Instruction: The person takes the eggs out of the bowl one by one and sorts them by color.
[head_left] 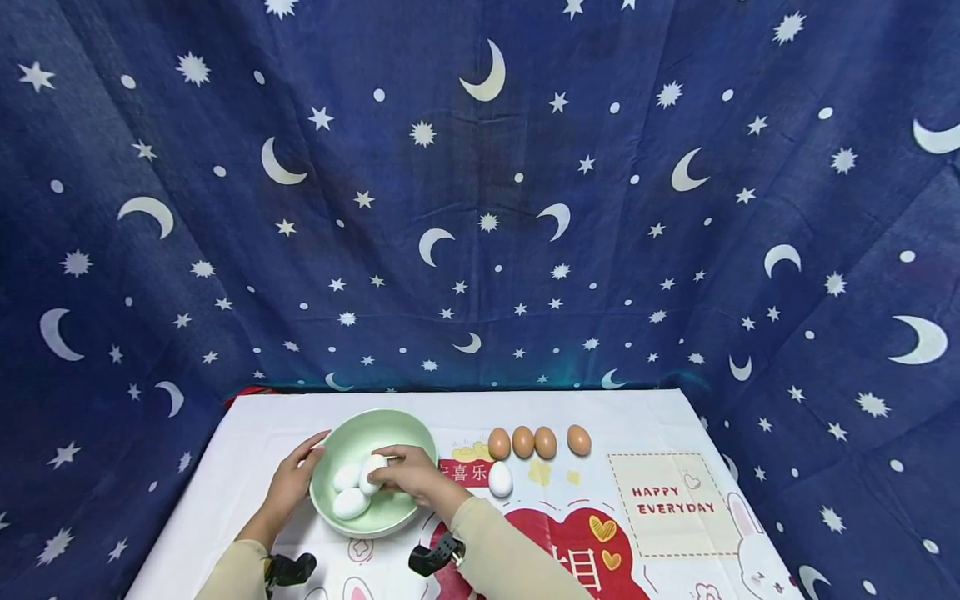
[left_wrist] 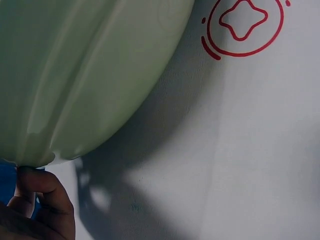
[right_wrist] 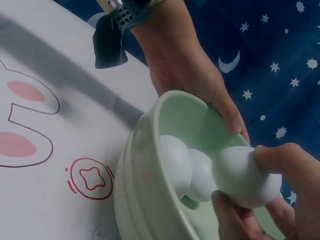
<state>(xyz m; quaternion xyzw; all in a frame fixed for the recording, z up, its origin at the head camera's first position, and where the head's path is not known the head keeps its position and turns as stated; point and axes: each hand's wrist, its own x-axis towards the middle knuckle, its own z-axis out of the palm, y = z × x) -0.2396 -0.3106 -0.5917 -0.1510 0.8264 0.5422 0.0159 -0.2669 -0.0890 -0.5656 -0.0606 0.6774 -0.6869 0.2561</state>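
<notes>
A pale green bowl (head_left: 375, 423) stands at the left of the table. My left hand (head_left: 295, 479) grips its left rim, and the left wrist view shows bent fingers (left_wrist: 47, 185) at the bowl's edge. Inside the bowl my right hand (head_left: 415, 473) pinches a white egg (right_wrist: 242, 175) between thumb and fingers. Beside that egg, two more white eggs lie in the bowl, one nearer the front (head_left: 350, 503) and one behind it (head_left: 347, 477). Another white egg (head_left: 500, 480) lies on the cloth to the right of the bowl.
Several brown eggs (head_left: 522, 442) form a row behind the lone white egg, the rightmost (head_left: 579, 440) a little apart. A printed white cloth (head_left: 637, 417) covers the table. A dark blue curtain (head_left: 480, 208) with moons and stars hangs behind and at both sides.
</notes>
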